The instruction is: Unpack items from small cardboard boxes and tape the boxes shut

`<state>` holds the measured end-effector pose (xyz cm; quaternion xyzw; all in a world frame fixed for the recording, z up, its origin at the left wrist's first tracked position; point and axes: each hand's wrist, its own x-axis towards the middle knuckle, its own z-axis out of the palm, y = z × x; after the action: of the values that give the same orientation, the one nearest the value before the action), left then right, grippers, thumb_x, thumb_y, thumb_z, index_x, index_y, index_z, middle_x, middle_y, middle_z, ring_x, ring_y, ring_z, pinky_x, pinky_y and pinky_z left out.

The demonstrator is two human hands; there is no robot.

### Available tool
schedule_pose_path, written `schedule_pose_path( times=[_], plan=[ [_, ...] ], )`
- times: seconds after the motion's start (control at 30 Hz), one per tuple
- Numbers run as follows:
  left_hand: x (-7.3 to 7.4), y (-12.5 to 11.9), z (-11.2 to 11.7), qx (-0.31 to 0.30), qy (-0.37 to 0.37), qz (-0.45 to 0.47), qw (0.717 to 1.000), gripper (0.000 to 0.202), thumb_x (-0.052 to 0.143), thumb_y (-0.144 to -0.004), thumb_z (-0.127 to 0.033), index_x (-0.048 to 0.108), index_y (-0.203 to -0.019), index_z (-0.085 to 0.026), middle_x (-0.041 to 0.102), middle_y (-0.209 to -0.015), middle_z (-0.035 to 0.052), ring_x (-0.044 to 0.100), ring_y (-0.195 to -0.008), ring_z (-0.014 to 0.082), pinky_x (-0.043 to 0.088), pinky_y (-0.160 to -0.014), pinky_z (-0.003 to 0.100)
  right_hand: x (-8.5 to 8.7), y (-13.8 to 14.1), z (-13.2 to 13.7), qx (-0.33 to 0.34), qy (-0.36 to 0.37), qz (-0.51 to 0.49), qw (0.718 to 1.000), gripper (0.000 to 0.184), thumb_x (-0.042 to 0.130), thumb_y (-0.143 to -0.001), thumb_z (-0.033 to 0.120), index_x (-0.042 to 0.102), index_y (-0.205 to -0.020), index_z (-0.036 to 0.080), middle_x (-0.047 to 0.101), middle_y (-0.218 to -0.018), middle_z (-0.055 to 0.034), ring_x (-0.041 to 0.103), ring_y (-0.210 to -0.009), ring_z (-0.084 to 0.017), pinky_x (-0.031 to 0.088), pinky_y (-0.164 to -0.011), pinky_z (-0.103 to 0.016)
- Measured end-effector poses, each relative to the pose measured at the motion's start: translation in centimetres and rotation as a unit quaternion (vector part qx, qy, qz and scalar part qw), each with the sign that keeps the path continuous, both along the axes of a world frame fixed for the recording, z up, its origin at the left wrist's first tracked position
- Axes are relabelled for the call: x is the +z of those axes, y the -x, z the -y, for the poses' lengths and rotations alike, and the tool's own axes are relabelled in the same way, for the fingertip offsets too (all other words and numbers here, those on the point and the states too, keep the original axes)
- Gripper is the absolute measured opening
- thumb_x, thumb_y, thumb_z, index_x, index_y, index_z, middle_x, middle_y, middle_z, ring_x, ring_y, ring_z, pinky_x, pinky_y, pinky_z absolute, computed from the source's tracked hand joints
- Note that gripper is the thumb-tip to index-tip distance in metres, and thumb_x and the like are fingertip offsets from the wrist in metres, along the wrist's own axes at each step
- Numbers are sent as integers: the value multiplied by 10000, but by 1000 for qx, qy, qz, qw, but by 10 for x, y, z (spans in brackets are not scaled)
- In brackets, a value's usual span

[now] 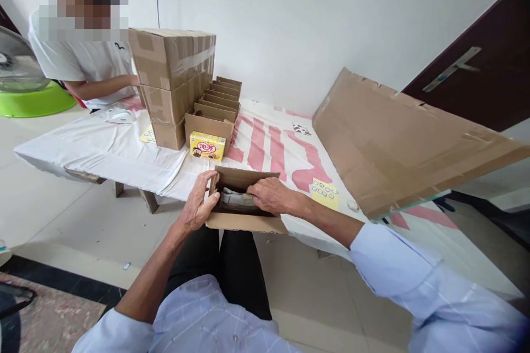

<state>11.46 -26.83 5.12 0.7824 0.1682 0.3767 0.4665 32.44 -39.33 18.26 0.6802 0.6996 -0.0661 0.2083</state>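
An open small cardboard box (245,223) sits at the near edge of the low table, just above my knees. My left hand (199,202) grips its left wall, thumb inside and fingers curled round the outside. My right hand (271,195) reaches into the box from the right, its fingers pressed down on a silvery plastic-wrapped packet (236,199) inside. A yellow snack packet (207,146) lies on the table a little beyond the box.
A row of several open small boxes (217,105) runs toward the wall beside a stack of taped cartons (174,74). A large cardboard sheet (397,143) leans at the right. The white-and-pink cloth (103,149) covers the table. Another person's arm (101,87) rests at the far left.
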Motion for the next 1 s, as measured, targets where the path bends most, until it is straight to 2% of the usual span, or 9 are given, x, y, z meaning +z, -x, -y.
schedule_pose_path(
  times=[0.1, 0.2, 0.3, 0.4, 0.5, 0.6, 0.73, 0.87, 1.0],
  plan=[
    [1, -6, -2, 2, 10, -1, 1000, 539, 560, -1010, -391, 511, -1529, -255, 514, -1592, 150, 525, -1464, 346, 528, -1143, 516, -4, -4, -2, -15, -15, -17, 1000, 298, 581, -1081, 238, 812, -1252, 159, 848, -1187, -166, 796, -1123, -311, 480, -832, -339],
    [2, -13, -6, 4, 22, 1, 1000, 521, 558, -1029, -415, 527, -1525, -258, 532, -1568, 145, 543, -1451, 340, 536, -1143, 511, -9, -4, -6, -12, -4, -46, 999, 236, 680, -1058, 336, 842, -1162, 199, 857, -1140, -134, 793, -1123, -306, 493, -848, -330],
    [3, -15, -12, -13, 25, -14, 1000, 540, 572, -1048, -501, 554, -1533, -263, 521, -1596, 154, 531, -1482, 354, 535, -1152, 519, -19, -4, -7, -31, -48, -28, 998, 204, 658, -1061, 261, 843, -1006, 197, 849, -1078, -133, 787, -1078, -288, 501, -875, -333],
    [1, -6, -22, -50, 26, -46, 997, 612, 559, -1057, -626, 593, -1562, -282, 444, -1707, 172, 415, -1610, 408, 516, -1182, 556, -30, -12, -2, -30, -139, -63, 988, 242, 608, -1080, 202, 810, -946, 198, 840, -1049, -112, 769, -1060, -265, 500, -930, -354],
    [0, 5, -36, -121, 38, -70, 989, 807, 610, -979, -795, 548, -1645, -343, 352, -1800, 156, 330, -1668, 464, 513, -1191, 596, -38, -25, 6, -45, -235, -167, 956, 235, 594, -1070, 173, 794, -952, 210, 835, -985, -66, 759, -954, -224, 497, -897, -341],
    [1, 11, -47, -186, 40, -89, 978, 1179, 815, -728, -915, 448, -1713, -383, 303, -1829, 150, 328, -1659, 513, 493, -1212, 633, -43, -35, 10, -56, -331, -235, 912, 243, 560, -1073, 196, 779, -970, 211, 822, -951, -44, 733, -872, -199, 488, -869, -339],
    [1, 9, -51, -209, 40, -110, 971, 1474, 925, -532, -921, 323, -1766, -383, 206, -1858, 171, 267, -1682, 523, 448, -1246, 646, -48, -39, 7, -55, -397, -253, 880, 247, 527, -1059, 190, 719, -906, 214, 794, -917, -45, 709, -867, -206, 483, -872, -356],
    [-2, 5, -50, -208, 48, -114, 970, 1622, 941, -471, -924, 187, -1801, -381, 106, -1883, 184, 205, -1701, 537, 410, -1268, 658, -50, -41, 3, -64, -444, -307, 839, 245, 505, -1036, 214, 677, -861, 230, 794, -897, -69, 709, -824, -228, 497, -799, -356],
    [2, 1, -54, -219, 40, -123, 967, 1694, 1031, -437, -816, 135, -1809, -385, 73, -1890, 185, 194, -1700, 551, 424, -1253, 657, -52, -51, 2, -99, -462, -353, 807, 250, 512, -1025, 305, 691, -861, 244, 811, -889, -85, 714, -777, -252, 500, -722, -367]
  ],
)
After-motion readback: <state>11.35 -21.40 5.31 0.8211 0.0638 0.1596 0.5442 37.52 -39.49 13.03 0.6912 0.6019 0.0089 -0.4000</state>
